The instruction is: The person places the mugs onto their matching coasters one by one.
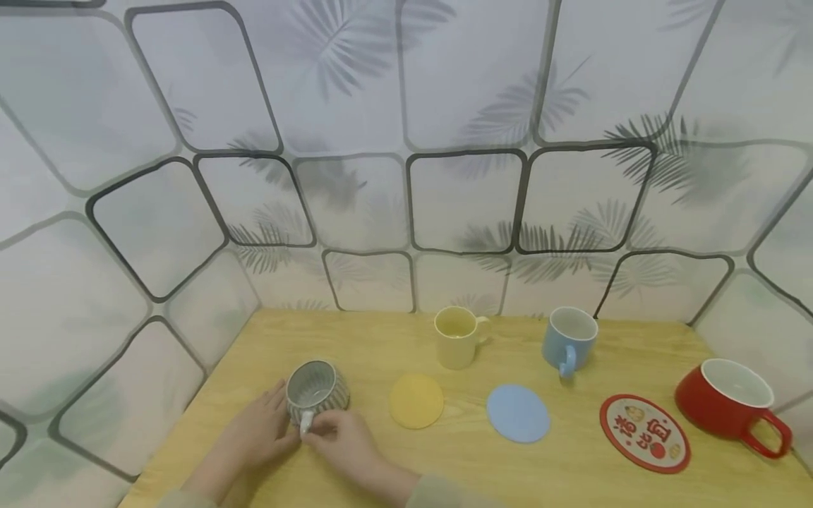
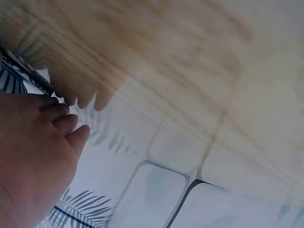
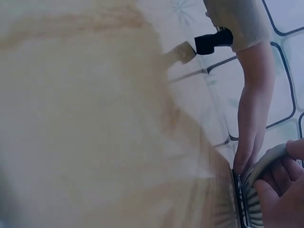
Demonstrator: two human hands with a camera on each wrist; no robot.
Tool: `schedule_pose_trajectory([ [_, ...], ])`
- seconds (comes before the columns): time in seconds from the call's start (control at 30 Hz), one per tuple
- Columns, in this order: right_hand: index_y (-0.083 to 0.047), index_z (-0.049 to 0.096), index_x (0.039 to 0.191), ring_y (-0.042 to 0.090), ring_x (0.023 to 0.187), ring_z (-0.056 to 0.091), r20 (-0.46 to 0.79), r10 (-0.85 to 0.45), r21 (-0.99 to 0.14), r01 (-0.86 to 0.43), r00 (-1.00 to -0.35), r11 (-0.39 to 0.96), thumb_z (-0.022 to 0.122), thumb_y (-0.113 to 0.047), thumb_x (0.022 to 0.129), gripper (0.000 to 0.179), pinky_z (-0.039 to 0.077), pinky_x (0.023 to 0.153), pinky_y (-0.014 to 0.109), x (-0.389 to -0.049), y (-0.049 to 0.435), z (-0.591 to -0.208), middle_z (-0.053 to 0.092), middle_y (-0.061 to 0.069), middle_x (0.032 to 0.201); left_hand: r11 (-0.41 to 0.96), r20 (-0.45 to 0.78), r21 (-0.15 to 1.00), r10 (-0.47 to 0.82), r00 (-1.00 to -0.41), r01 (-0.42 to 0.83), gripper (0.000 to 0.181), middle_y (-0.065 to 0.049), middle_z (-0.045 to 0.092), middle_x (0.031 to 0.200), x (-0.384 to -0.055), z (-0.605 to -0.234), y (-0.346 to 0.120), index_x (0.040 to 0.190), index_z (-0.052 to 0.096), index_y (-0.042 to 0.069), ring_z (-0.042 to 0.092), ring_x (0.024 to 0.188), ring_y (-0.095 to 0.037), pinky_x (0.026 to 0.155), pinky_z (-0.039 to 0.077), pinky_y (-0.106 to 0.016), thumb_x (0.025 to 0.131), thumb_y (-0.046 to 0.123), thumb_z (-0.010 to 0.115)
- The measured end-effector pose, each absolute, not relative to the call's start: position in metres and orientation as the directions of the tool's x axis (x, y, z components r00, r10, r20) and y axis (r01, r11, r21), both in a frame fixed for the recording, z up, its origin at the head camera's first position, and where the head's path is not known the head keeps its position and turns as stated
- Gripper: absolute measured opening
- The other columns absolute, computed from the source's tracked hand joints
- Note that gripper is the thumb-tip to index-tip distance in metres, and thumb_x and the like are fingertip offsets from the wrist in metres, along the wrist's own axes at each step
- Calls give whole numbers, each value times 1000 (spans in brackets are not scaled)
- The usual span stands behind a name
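A grey ribbed cup (image 1: 327,395) stands at the left of the wooden table. My right hand (image 1: 349,446) pinches its handle (image 1: 307,422) from the near side; in the right wrist view the fingers curl about the handle (image 3: 268,164). Along the cup's left side lies my left hand (image 1: 257,430), fingers extended, fingertips close to its wall. In the left wrist view, that hand (image 2: 38,152) has its fingertips at a thin dark edge (image 2: 28,73) below the cup. The same dark edge (image 3: 239,199) shows under the cup in the right wrist view.
To the right are a yellow round coaster (image 1: 416,401), a blue coaster (image 1: 517,413) and a red-rimmed coaster (image 1: 644,433) with printed characters. A yellow mug (image 1: 456,346) and a blue mug (image 1: 564,342) stand behind; a red mug (image 1: 711,406) is at far right. Patterned cloth (image 1: 470,197) surrounds the table.
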State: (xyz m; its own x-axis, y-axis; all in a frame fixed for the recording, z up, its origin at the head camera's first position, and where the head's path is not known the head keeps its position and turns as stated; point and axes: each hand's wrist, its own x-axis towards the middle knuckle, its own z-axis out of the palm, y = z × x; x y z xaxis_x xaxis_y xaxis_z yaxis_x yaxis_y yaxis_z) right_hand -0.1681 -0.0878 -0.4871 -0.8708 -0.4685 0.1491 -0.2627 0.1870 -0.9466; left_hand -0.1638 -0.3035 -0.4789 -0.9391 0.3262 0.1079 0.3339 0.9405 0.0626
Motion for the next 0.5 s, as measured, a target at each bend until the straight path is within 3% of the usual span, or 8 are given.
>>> schedule_pose_trajectory([
  [0.33, -1, 80, 106, 8, 103, 78, 150, -479, -967, -230, -865, 111, 77, -11, 96, 14, 61, 89, 14, -158, -90, -484, 83, 10, 109, 946, 90, 85, 305, -948, 313, 81, -27, 57, 154, -161, -480, -303, 149, 54, -8, 51, 146, -49, 120, 47, -61, 96, 52, 67],
  [0.5, -2, 80, 106, 5, 102, 76, 163, -459, -961, -247, -873, 128, 77, -12, 96, 14, 60, 90, 14, -158, -95, -483, 83, 8, 108, 947, 83, 88, 301, -950, 308, 80, -28, 56, 154, -161, -478, -304, 149, 54, -8, 50, 146, -50, 120, 46, -61, 96, 50, 67],
])
